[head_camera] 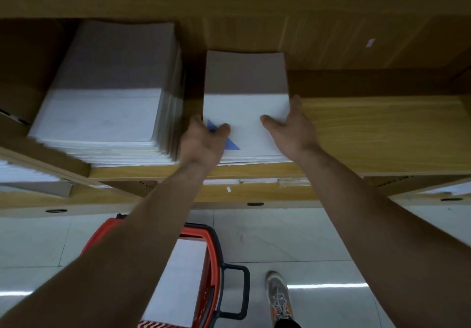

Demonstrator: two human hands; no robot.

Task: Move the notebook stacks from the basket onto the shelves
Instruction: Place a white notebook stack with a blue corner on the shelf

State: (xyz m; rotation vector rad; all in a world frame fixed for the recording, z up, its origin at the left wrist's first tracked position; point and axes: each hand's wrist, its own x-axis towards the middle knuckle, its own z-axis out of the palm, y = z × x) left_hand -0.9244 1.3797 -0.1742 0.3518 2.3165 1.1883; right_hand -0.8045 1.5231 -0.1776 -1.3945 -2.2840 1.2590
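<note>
Notebook stack (pixel 246 108) lay flat on the wooden shelf (pixel 382 129), held from both sides at its near end. The left hand (pixel 204 141) gripped the near-left corner — thumb curled over the white top cover, partly hiding a blue triangle (pixel 233 145) printed there, with the fingers down the left side. The right hand (pixel 293 126) clasped the right edge, its thumb laid on the cover and its fingers reaching along the side of the pile; whether they went beneath it could not be told. Just beside it on the left, across a narrow gap, stood a taller stack (pixel 107 103) of similar white notebooks on the same shelf. Below, on the pale tiled floor (pixel 293 238), stood the red basket (pixel 212 256) with a dark handle — more white notebooks (pixel 183 271) lay in it, partly hidden behind the left forearm. A grey shoe (pixel 279 299) stood to the right of the basket.
</note>
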